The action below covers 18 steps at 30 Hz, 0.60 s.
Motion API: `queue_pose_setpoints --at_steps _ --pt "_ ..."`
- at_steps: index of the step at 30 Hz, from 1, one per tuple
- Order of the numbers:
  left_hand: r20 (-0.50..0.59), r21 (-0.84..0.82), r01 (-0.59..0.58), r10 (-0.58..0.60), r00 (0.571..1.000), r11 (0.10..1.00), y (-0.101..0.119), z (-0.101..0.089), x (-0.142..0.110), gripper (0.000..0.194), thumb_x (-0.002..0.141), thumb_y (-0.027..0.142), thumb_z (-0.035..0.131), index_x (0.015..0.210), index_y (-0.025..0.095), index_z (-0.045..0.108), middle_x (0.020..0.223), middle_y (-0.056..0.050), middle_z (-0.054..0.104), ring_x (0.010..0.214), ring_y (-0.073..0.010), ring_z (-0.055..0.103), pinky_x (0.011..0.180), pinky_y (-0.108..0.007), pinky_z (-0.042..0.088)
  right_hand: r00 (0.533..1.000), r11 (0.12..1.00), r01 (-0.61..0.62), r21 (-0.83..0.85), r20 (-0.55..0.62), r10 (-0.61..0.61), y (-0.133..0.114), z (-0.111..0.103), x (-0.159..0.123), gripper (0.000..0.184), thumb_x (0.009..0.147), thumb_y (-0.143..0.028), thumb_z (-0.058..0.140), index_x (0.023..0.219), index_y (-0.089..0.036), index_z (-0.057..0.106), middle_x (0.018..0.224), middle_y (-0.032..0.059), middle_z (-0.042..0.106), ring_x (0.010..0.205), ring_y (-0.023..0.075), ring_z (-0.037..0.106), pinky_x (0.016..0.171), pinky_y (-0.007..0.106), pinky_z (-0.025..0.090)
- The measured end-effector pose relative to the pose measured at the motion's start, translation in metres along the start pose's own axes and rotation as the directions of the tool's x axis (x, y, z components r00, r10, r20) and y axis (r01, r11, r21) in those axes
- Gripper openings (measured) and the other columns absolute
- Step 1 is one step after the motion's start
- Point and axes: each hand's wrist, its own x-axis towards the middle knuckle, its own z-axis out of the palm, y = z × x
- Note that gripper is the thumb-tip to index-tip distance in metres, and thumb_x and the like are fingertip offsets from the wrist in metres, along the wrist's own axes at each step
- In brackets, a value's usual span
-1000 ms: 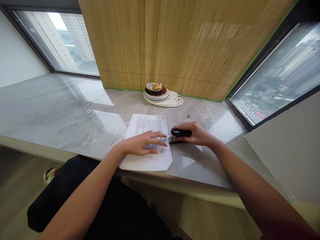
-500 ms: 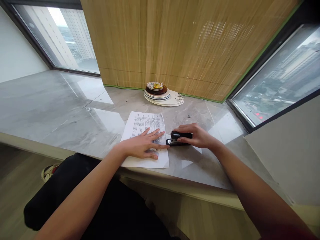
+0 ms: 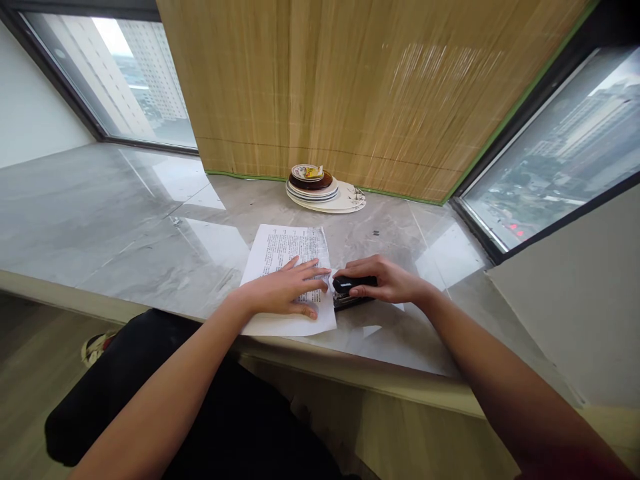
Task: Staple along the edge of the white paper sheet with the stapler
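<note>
The left hand (image 3: 280, 290), fingers spread, rests on printed paper (image 3: 280, 250) on the windowsill (image 3: 125, 247), while the right hand (image 3: 393, 281) clasps a black stapler (image 3: 345, 285) at the paper's edge, no staple visible.

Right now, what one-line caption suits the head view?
Left hand flat on printed paper, right hand gripping black stapler.

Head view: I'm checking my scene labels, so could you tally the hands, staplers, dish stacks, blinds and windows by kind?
Hands: 2 (left hand, right hand)
Stapler: 1
Dish stack: 1
Blind: 1
Windows: 2 (left window, right window)
Total: 7
</note>
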Motion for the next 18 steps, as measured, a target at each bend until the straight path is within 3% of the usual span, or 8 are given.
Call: queue_pose_setpoints --at_steps 4,8,14,18 --pt "-0.01 -0.054 -0.061 0.061 0.998 0.997 0.001 -0.006 -0.004 0.043 0.104 0.05 0.063 0.144 0.036 0.064 0.171 -0.008 0.045 0.162 -0.036 0.034 0.133 -0.065 0.019 0.998 0.999 -0.03 -0.032 -0.051 0.029 0.0 0.002 0.001 0.039 0.106 -0.042 0.065 0.136 -0.018 0.073 0.106 0.0104 0.079 0.092 0.0211 0.072 0.084 0.032 0.054" --pt "0.073 -0.088 -0.069 0.076 0.994 0.994 0.001 -0.009 -0.008 0.051 0.106 0.053 0.059 0.156 0.043 0.056 0.178 -0.004 0.03 0.166 -0.0387 0.022 0.132 -0.07 0.011 0.993 0.997 -0.066 -0.05 -0.106 0.06 0.003 0.0 -0.002 0.037 0.105 -0.042 0.068 0.132 -0.018 0.074 0.105 0.01 0.078 0.091 0.0212 0.072 0.083 0.032 0.053" --pt "0.09 -0.046 -0.054 0.058 0.994 0.997 0.003 -0.006 -0.005 0.057 0.104 0.057 0.06 0.159 0.047 0.05 0.181 -0.003 0.009 0.167 -0.0413 0.009 0.13 -0.075 0.007 0.984 0.994 -0.059 -0.09 -0.174 0.043 0.005 0.007 0.001 0.035 0.104 -0.037 0.067 0.135 -0.021 0.073 0.106 0.01 0.078 0.092 0.0218 0.072 0.083 0.033 0.054" --pt "0.079 -0.061 -0.056 0.061 0.995 0.997 0.004 -0.005 -0.005 0.057 0.103 0.056 0.062 0.158 0.046 0.052 0.181 -0.004 0.009 0.167 -0.0419 0.009 0.13 -0.076 0.009 0.967 0.977 -0.142 -0.156 -0.231 0.104 0.001 0.014 0.006 0.032 0.104 -0.032 0.067 0.133 -0.022 0.074 0.099 0.008 0.075 0.086 0.0212 0.069 0.079 0.034 0.051"
